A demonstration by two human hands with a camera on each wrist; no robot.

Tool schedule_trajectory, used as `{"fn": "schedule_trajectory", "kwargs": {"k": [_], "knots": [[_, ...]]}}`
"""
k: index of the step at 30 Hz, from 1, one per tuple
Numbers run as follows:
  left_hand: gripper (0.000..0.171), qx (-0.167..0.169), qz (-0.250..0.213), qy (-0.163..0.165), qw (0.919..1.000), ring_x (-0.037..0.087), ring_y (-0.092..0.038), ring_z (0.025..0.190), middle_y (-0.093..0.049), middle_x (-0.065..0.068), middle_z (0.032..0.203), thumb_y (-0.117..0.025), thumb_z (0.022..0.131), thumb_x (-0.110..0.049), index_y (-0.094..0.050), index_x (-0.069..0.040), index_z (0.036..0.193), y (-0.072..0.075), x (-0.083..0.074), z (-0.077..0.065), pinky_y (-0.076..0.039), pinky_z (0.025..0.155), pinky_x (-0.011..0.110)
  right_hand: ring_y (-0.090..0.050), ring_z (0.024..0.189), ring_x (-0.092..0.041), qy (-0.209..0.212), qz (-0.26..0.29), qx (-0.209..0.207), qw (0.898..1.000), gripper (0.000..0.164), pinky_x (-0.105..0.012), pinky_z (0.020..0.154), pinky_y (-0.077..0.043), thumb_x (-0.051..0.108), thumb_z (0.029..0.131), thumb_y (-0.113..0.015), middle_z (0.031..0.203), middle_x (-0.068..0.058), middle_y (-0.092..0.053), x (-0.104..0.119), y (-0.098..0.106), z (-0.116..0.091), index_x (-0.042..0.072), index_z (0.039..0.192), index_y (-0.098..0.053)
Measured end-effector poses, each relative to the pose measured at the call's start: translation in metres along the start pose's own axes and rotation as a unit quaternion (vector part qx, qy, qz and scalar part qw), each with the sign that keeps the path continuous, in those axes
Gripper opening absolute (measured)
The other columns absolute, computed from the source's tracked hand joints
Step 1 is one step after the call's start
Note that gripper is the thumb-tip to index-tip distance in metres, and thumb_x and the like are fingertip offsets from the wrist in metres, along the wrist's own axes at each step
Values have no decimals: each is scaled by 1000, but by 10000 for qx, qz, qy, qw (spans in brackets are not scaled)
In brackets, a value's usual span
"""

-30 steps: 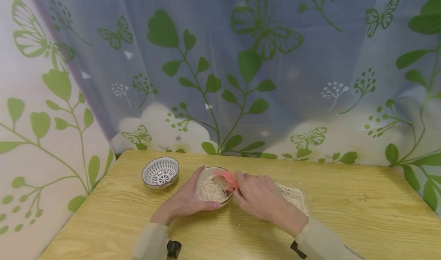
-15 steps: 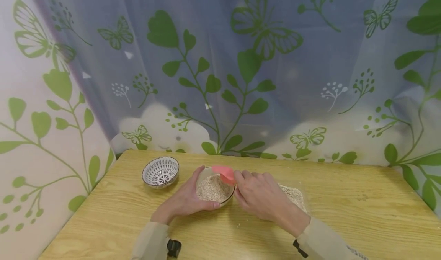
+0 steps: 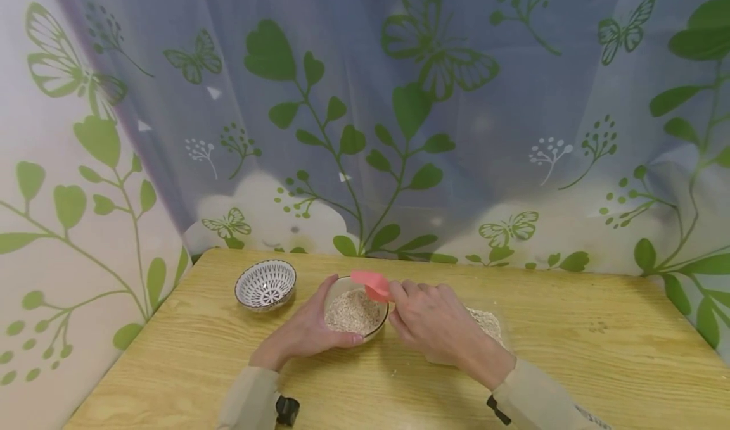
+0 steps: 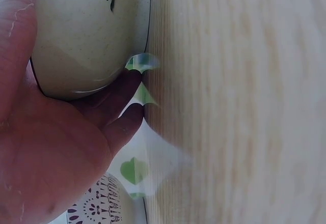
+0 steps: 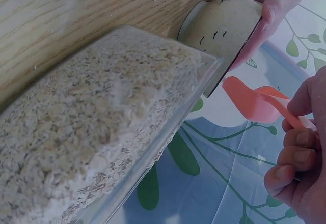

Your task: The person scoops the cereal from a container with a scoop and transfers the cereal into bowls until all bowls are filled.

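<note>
My left hand [image 3: 310,328] grips a cream bowl [image 4: 86,35] with a dark rim, thumb at the near side and fingers at the far side. Oat flakes [image 3: 353,314] lie inside it. With my right hand [image 3: 436,322] I hold a pink scoop [image 3: 373,285] by its handle, above the bowl's right rim. What the scoop contains is hidden. Under my right forearm stands a clear container [image 5: 170,132] full of oats, partly covered by the hand in the head view.
A black-and-white patterned bowl [image 3: 265,284] stands left of my left hand. A few flakes lie scattered on the wooden table [image 3: 582,354]. A curtain [image 3: 473,151] with green leaves and butterflies hangs behind the table.
The scoop has risen from among the oats to above the bowl's rim and has turned over on its way. My left hand and the bowl have stayed in place.
</note>
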State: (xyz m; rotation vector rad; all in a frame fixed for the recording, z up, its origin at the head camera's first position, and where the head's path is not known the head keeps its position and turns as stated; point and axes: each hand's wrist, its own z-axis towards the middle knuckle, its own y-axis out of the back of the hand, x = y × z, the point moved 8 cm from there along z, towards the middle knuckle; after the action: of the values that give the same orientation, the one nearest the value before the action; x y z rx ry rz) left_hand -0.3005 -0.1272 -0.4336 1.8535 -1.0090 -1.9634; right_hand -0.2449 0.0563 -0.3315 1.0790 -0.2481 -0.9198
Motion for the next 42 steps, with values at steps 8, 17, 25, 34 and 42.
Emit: {"fn": "schedule_trajectory", "kwargs": {"k": [8, 17, 25, 34, 42], "knots": [[132, -25, -5, -39, 10000, 42, -43, 145, -35, 22, 163, -90, 67, -56, -11, -17, 166, 0, 1, 2, -35, 116, 67, -45, 51, -9, 698, -610, 127, 9956, 20, -20, 41, -29, 28, 93, -65, 68, 4, -50, 11, -7, -1, 13, 90, -52], [132, -45, -56, -12, 10000, 44, -42, 145, -34, 24, 163, -91, 67, -54, -12, -17, 166, 1, 1, 3, -35, 116, 67, -37, 50, -7, 758, -567, 133, 9954, 19, -18, 41, -23, 26, 91, -64, 64, 5, -45, 13, -12, -1, 13, 87, -50], [131, -25, -51, 45, 10000, 40, -42, 145, -35, 22, 163, -90, 67, -56, -12, -18, 166, 0, 0, 1, -35, 118, 65, -30, 50, -3, -757, 1634, 545, 9821, 14, -19, 44, -26, 19, 94, -57, 62, 9, -39, -13, -17, -4, 17, 83, -50], [132, -2, 6, 81, 10000, 44, -40, 147, -33, 23, 164, -90, 67, -56, -11, -20, 166, 0, 0, 0, -33, 117, 68, -33, 48, -7, -2455, 3508, 1230, 8953, 8, -21, 44, -25, 16, 98, -53, 58, 6, -44, -33, -33, -14, 14, 94, -59], [132, -19, -12, 32, 10000, 44, -43, 144, -36, 23, 162, -90, 67, -55, -11, -18, 166, 0, 1, -1, -35, 116, 68, -30, 51, -11, -3233, 4662, 1116, 8159, 11, -20, 45, -24, 11, 97, -49, 65, 1, -44, -45, -36, -23, 9, 91, -58]]}}
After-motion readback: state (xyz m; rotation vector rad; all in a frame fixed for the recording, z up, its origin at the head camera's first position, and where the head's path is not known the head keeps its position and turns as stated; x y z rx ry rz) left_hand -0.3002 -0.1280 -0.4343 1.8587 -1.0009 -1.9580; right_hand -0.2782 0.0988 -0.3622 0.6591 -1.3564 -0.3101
